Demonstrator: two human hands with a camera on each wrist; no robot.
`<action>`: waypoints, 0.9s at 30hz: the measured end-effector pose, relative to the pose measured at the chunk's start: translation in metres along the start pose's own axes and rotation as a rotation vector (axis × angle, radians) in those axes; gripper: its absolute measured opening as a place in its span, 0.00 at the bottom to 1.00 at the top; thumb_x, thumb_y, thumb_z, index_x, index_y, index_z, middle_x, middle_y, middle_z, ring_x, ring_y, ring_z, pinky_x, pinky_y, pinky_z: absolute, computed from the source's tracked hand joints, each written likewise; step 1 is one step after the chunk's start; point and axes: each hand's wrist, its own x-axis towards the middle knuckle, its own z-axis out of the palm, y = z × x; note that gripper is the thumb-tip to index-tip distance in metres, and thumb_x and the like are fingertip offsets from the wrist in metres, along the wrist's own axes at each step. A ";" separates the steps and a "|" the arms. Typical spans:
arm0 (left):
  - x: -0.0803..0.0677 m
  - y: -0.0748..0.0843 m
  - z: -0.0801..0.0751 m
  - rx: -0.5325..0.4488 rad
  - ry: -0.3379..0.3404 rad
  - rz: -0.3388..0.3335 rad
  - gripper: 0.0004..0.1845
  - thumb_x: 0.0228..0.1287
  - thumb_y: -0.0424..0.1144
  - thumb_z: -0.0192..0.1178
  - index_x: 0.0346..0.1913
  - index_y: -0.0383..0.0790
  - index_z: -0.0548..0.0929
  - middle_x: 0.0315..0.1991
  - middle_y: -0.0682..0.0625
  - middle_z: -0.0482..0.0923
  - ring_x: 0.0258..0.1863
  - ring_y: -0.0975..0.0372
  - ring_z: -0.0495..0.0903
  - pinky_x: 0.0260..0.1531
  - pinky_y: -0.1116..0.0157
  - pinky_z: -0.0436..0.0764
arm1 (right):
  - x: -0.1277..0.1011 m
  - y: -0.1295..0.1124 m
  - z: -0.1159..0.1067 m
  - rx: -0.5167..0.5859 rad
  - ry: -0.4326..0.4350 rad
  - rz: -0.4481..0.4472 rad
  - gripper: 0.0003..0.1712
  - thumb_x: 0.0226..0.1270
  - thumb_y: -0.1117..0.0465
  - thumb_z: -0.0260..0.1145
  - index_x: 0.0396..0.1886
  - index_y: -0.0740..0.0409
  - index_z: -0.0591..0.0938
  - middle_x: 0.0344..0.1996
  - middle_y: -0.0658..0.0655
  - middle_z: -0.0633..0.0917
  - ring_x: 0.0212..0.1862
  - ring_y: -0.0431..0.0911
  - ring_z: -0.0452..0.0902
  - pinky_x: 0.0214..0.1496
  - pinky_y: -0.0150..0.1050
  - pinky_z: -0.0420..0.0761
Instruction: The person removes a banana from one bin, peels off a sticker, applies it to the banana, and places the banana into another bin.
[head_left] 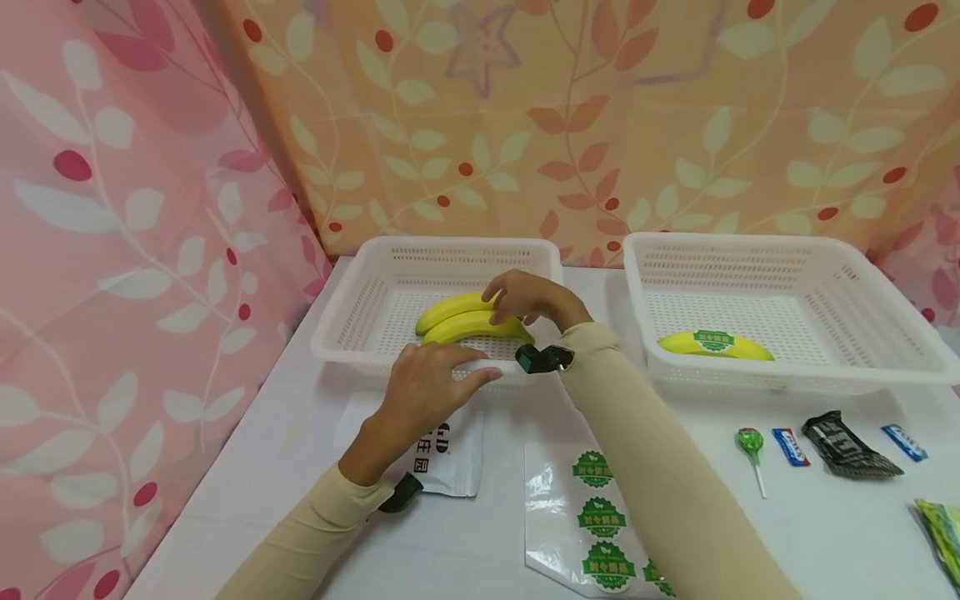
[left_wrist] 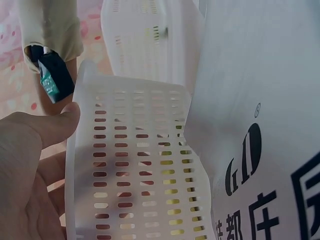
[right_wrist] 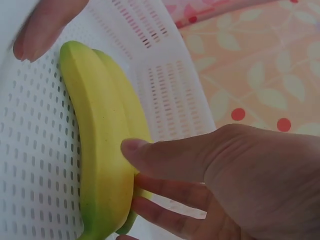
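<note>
Inside the left basket (head_left: 360, 312), on its perforated floor, lies a pair of yellow bananas (head_left: 468, 321) joined side by side, stems pointing toward the basket's right end. Over that end the right hand (head_left: 528, 298) arches, its fingers (right_wrist: 165, 212) spread and curled round the far side of the bananas with the thumb laid along the near side, touching the peel. Against the front wall of the same basket rests the left hand (head_left: 423, 387), fingers straight and together, thumb pressed on the rim, holding nothing. Just in front of the basket, under that wrist, a white printed pouch (head_left: 450, 454) lies on the surface (head_left: 285, 467), with a clear bag bearing green stickers (head_left: 592, 517) beside it. Right of the basket stands a second basket (head_left: 862, 308) holding one labelled banana (head_left: 716, 343).
</note>
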 end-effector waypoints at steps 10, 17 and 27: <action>-0.001 0.001 0.000 -0.029 0.007 -0.012 0.23 0.66 0.62 0.71 0.53 0.51 0.94 0.44 0.56 0.92 0.44 0.59 0.86 0.39 0.59 0.71 | 0.005 -0.001 0.006 -0.009 -0.023 0.083 0.32 0.68 0.64 0.74 0.72 0.56 0.78 0.72 0.59 0.74 0.65 0.59 0.76 0.66 0.59 0.80; -0.001 0.003 0.000 -0.042 0.019 -0.007 0.21 0.65 0.61 0.73 0.52 0.52 0.94 0.44 0.57 0.92 0.44 0.59 0.86 0.38 0.59 0.70 | 0.004 -0.001 0.009 0.003 -0.072 0.133 0.32 0.68 0.68 0.74 0.71 0.60 0.78 0.68 0.61 0.75 0.63 0.58 0.77 0.61 0.52 0.85; -0.002 0.002 -0.002 -0.026 0.032 -0.001 0.22 0.65 0.61 0.72 0.53 0.51 0.94 0.45 0.56 0.92 0.46 0.57 0.88 0.41 0.57 0.74 | 0.001 -0.005 0.004 -0.037 -0.040 0.042 0.30 0.66 0.66 0.76 0.67 0.62 0.81 0.62 0.61 0.80 0.56 0.55 0.84 0.53 0.48 0.89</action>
